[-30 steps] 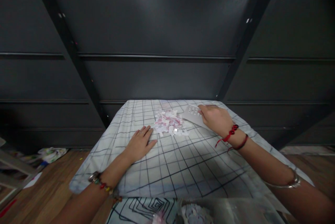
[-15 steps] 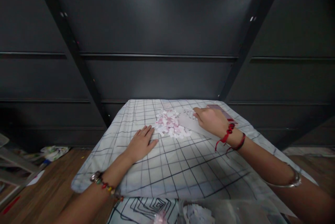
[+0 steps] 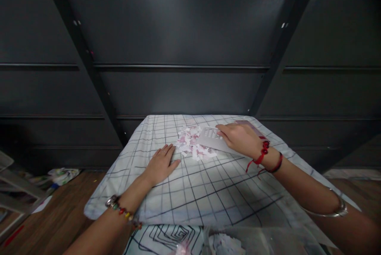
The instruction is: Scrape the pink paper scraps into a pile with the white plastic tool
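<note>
A loose pile of white and pink paper scraps [image 3: 190, 141] lies on the cloth-covered table [image 3: 190, 191]. Beside the pile's left edge, my left hand [image 3: 160, 163] rests flat on the cloth with its fingers stretched out, holding nothing. My right hand [image 3: 239, 138] is closed on a flat, white slotted sheet [image 3: 210, 139], which looks stiff and lies tilted at the right side of the pile. Part of that sheet is hidden under my right hand. Behind the hand a flat pinkish-red item [image 3: 250, 125] shows in part.
At the near edge stand a clear plastic container [image 3: 262, 241] with white scraps inside and a small pink bundle [image 3: 182, 248] on a black-patterned cloth. A dark panelled wall [image 3: 178, 48] rises behind the table. A pale frame [image 3: 18, 199] stands at the left.
My right hand has shifted slightly left with the white slotted sheet, whose slots now show more plainly over the scraps. The left hand stays in place. The view has moved slightly.
</note>
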Motion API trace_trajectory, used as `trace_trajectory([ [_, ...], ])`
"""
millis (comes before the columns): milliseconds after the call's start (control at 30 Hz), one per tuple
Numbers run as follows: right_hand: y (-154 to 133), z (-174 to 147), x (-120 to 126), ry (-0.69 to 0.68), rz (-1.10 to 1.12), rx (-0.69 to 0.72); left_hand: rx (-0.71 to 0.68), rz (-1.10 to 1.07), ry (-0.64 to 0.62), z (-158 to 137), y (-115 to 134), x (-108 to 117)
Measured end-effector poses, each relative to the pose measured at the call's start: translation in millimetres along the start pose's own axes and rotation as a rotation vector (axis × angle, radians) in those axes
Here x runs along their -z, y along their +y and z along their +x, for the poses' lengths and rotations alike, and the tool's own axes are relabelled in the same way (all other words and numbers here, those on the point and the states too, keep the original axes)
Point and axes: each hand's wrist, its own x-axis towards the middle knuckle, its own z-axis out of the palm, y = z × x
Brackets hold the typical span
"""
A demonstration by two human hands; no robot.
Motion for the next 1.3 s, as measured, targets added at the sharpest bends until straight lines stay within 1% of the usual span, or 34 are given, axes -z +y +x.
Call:
trace_trajectory([
  [67,4.1,-0.9,2.2,0.051,0.002,-0.048,0.003,-0.001,-0.004,-0.2,0.8,0.8],
  [133,7.3,-2.6,4.1,0.058,0.015,-0.056,0.002,-0.002,-0.001,-0.2,1.1,1.2],
  [267,9.5,-10.8,1.5,-0.028,0.047,0.070,-0.002,0.000,0.004,-0.3,0.4,0.4],
  [333,10.6,-16.2,-2.2,-0.043,0.065,0.111,0.000,-0.003,-0.001,-0.3,-0.2,-0.2],
  [500,14.7,-25.4,-7.1,0.064,0.074,0.115,0.002,0.003,-0.004,-0.2,-0.1,0.0],
  [733,9.3,-34.1,-1.1,0.050,0.069,0.189,0.008,0.023,-0.017,-1.1,1.1,1.8],
  [967,13.3,-42.0,-5.0,0.150,0.067,0.206,0.008,0.029,-0.016,-0.5,0.5,0.7],
  [1167,9.9,-49.8,-4.7,0.202,0.107,0.285,0.007,0.033,-0.007,-0.5,0.7,0.4],
  [1300,2.8,-47.0,-1.0,0.244,0.079,0.265,0.012,0.034,-0.009,-0.1,1.1,0.9],
])
